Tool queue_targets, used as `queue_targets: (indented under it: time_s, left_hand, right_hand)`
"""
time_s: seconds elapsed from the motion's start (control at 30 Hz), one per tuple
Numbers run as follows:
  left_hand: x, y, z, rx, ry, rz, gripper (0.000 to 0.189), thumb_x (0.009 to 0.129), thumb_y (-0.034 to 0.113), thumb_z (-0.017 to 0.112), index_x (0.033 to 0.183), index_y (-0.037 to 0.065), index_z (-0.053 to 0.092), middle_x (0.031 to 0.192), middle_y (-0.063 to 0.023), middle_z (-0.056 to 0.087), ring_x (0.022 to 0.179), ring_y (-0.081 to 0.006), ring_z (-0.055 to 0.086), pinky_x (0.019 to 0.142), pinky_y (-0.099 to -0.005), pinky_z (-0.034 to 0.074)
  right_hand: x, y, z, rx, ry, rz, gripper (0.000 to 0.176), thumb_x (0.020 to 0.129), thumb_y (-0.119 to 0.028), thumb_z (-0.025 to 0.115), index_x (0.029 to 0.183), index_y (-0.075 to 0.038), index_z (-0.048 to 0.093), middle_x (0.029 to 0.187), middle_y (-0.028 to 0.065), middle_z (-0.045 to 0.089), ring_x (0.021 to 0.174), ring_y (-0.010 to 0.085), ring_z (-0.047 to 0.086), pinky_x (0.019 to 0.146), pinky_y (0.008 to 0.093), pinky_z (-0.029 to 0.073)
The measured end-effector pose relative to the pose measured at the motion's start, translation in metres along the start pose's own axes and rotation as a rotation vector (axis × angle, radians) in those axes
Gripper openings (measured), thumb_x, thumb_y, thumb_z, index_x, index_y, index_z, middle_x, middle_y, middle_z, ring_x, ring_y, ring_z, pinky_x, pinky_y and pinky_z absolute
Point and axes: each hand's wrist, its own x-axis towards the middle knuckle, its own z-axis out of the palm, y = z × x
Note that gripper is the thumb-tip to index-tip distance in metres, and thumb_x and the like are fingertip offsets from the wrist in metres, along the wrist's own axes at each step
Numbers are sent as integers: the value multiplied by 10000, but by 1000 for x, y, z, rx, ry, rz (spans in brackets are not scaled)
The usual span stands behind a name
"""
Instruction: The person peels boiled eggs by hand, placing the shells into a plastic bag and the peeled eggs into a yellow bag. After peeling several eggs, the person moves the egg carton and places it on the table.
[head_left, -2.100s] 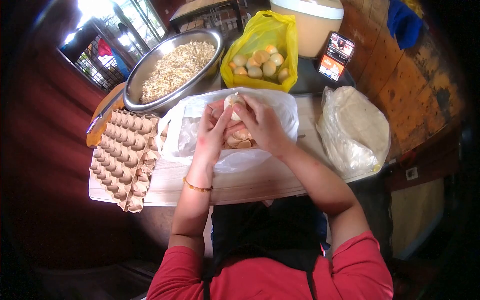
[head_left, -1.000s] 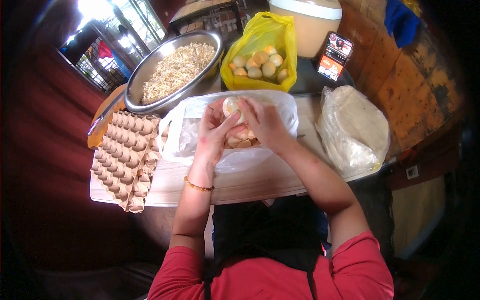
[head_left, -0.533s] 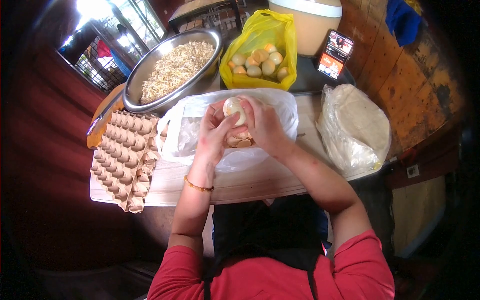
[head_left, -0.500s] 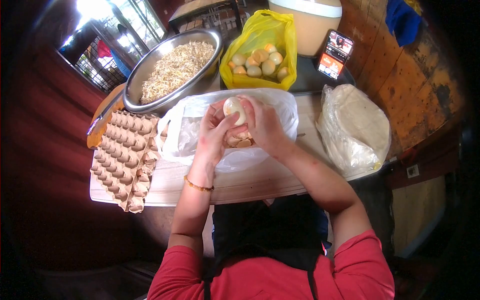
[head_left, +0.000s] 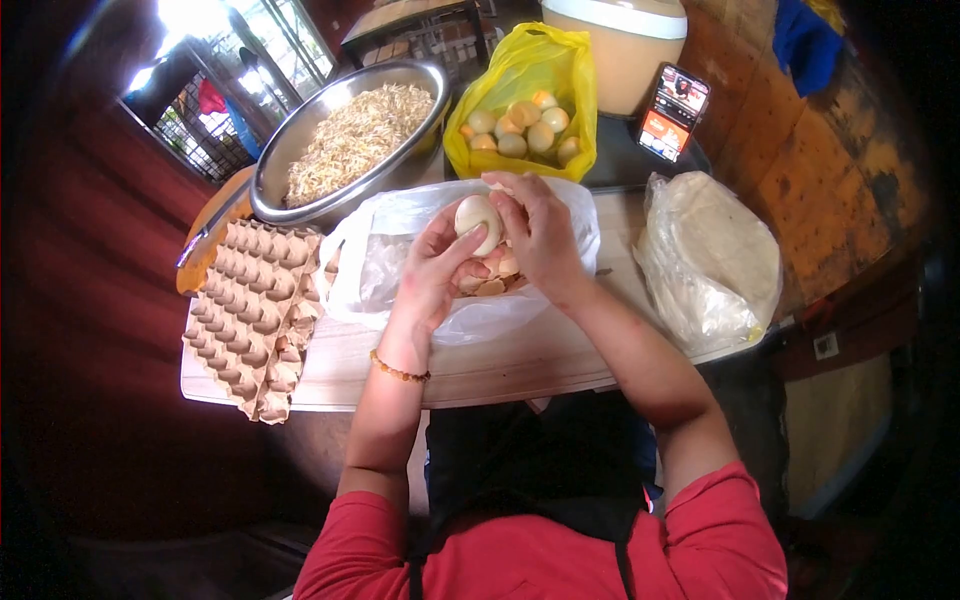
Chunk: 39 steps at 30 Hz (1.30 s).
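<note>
White, smooth egg (head_left: pixel 478 218), held above the open mouth of a clear plastic bag (head_left: pixel 380 262) that lies on the wooden table (head_left: pixel 500 365). Left hand (head_left: pixel 438 268) is curled around the egg from below and the left, thumb and fingers closed on it. Right hand (head_left: pixel 537 235) closes on it from the right, fingertips pressed to its upper side. Whether any shell is left on the far side cannot be told; the side facing the camera looks bare. Broken shell pieces (head_left: pixel 492 282) lie in the bag just under both hands. Judgement: the step in hand is shelling this egg over the bag, near its end. The next move calls for a light grip so the soft white does not tear, for turning the egg to check the hidden side, and for keeping it over the bag so loose bits fall in. Beyond the clear bag, a yellow bag (head_left: pixel 578 95) holds a batch of eggs (head_left: pixel 520 128). To the left of that, a metal bowl (head_left: pixel 272 175) is full of pale sprouts (head_left: pixel 350 130). An empty cardboard egg tray (head_left: pixel 250 310) lies at the left edge of the table. At right, a bagged stack of flat wrappers (head_left: pixel 712 255); behind it, a lit phone (head_left: pixel 672 112).
</note>
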Motion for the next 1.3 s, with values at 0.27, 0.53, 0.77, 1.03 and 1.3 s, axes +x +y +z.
queue_targets:
  time_s: [0.27,0.53,0.77,1.03,1.3]
  left_hand:
    - [0,3,1,-17,56,77,408,960,110,512,1326,-35,405,1092,-163,622,866,-239,691,611,-229,587]
    - [-1,2,3,-35,-9,23,390,916,91,592,1257,-51,467,1094,-154,626,844,-228,691,623,-229,575]
    - [0,0,-1,29,14,56,357,910,81,594,1223,-67,508,1055,-143,641,803,-206,690,613,-220,567]
    - [-1,2,0,37,25,5,353,924,117,580,1226,-54,516,1067,-144,644,780,-211,697,600,-215,561]
    - [1,5,-6,-154,67,26,327,951,176,555,1206,-23,507,1015,-101,652,818,-142,671,648,-195,551]
  right_hand:
    - [-1,15,2,-178,-30,-172,246,941,-175,509,1033,28,614,980,205,582,938,362,567,836,418,444]
    - [-2,6,2,-38,-99,-100,250,958,-170,452,1037,28,583,963,197,564,924,372,557,826,435,445]
    - [-6,1,3,-202,-99,-95,242,964,-169,441,1050,14,574,995,196,557,896,389,571,797,440,471]
    - [-4,5,3,-45,-47,34,233,958,-137,439,988,41,587,956,233,595,883,410,578,794,450,463]
    - [-4,11,1,-99,-77,47,268,965,-178,453,950,50,592,925,229,612,875,401,588,770,439,456]
